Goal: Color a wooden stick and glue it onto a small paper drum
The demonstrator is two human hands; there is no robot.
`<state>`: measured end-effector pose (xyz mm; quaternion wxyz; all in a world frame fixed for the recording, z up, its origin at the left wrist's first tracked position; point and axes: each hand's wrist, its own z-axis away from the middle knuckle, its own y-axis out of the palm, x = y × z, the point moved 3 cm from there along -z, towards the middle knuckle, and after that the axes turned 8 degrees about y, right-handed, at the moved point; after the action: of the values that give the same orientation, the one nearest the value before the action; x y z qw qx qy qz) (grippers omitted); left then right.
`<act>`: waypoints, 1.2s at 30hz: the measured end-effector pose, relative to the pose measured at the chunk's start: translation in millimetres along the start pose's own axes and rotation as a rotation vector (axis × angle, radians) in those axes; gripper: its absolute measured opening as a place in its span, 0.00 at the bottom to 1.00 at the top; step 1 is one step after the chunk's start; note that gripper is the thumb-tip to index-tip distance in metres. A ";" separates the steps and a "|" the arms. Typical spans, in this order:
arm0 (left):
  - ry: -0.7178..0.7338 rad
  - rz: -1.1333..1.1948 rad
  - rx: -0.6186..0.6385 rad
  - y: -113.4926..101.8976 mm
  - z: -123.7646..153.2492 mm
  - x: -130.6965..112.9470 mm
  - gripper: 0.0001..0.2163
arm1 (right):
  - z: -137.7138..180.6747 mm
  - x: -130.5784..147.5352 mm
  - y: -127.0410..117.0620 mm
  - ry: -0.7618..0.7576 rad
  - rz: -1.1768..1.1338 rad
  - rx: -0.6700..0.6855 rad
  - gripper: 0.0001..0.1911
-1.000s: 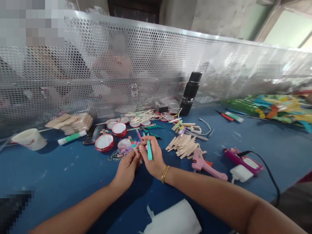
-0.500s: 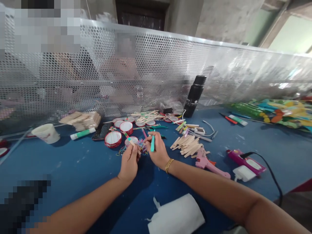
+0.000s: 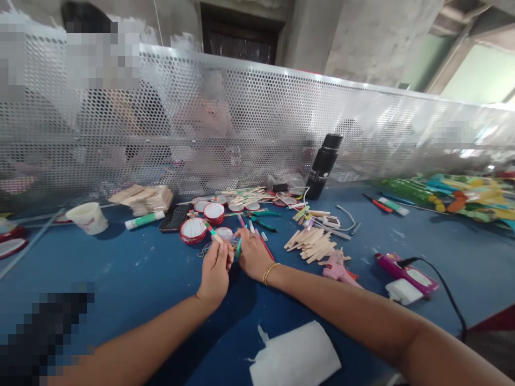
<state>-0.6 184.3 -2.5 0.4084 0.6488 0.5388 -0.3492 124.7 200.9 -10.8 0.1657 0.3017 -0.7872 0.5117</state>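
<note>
A color-banded stick (image 3: 213,231) slants forward-left from the left hand (image 3: 215,269) pinching it.

The colour-banded stick (image 3: 213,232) looked like smooth, matt wood, as did the plain sticks (image 3: 310,245). The teal marker (image 3: 238,249) and the pink glue gun (image 3: 337,268) seemed plastic. The bracelet (image 3: 266,276) was shiny, gold-toned metal; the perforated screen (image 3: 261,118) was silvery, glinting metal. The counter (image 3: 148,284) was smooth, faintly scuffed, and the white wad (image 3: 298,358) was matt, paper or cloth.
</note>
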 end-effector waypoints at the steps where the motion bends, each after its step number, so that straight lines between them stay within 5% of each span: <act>1: -0.015 0.000 -0.011 -2.0 1.6 0.4 0.22 | 1.2 2.4 2.3 0.008 0.006 0.007 0.25; 11: -0.087 -0.019 -0.080 -20.3 16.7 -6.4 0.24 | -3.4 23.9 -1.8 0.041 -0.037 0.051 0.24; 17: -0.049 -0.023 -0.016 -17.2 15.8 -7.1 0.23 | 3.4 17.7 -17.0 0.040 0.037 0.052 0.23; 23: 0.022 -0.046 0.076 -13.7 25.0 -19.1 0.21 | 27.9 18.1 4.4 -0.099 0.116 0.130 0.40; 31: 0.091 -0.107 0.227 -7.9 36.0 -28.9 0.19 | 6.5 30.4 15.3 -0.037 -0.010 0.131 0.33; 36: 0.167 -0.152 0.318 -7.3 39.6 -34.0 0.19 | 3.9 31.4 -2.2 -0.048 -0.013 0.092 0.29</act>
<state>-14.2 134.9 10.0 0.2272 0.6893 0.5562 -0.4049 102.3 187.1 7.0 0.1359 0.3261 -0.7646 0.5391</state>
